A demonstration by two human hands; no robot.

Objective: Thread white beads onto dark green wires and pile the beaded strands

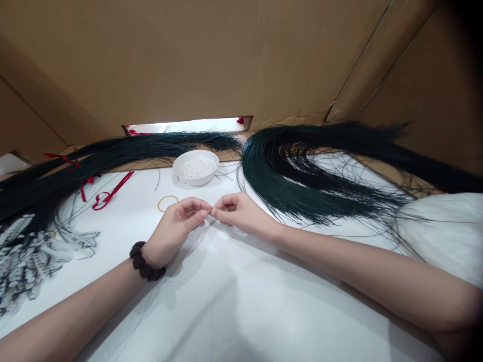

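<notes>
My left hand [185, 221] and my right hand [241, 213] meet fingertip to fingertip above the white surface [211, 311]. Thumb and index finger of each are pinched together on something tiny and dark between them, too small to name. Just beyond the fingers stands a white bowl [196, 179] with white, lumpy contents. A thin yellow ring [159, 204], like a rubber band, lies beside my left hand. To the right of the bowl, a curved bundle of dark green strands [260, 171] bends round behind my right hand.
Another dark bundle [124, 151] stretches along the left, with a red ribbon [113, 192] near it. White-and-black strand ends [30, 261] spread at far left. A white fluffy bundle [445, 236] lies at right. Cardboard walls [188, 60] enclose the back, with a slot.
</notes>
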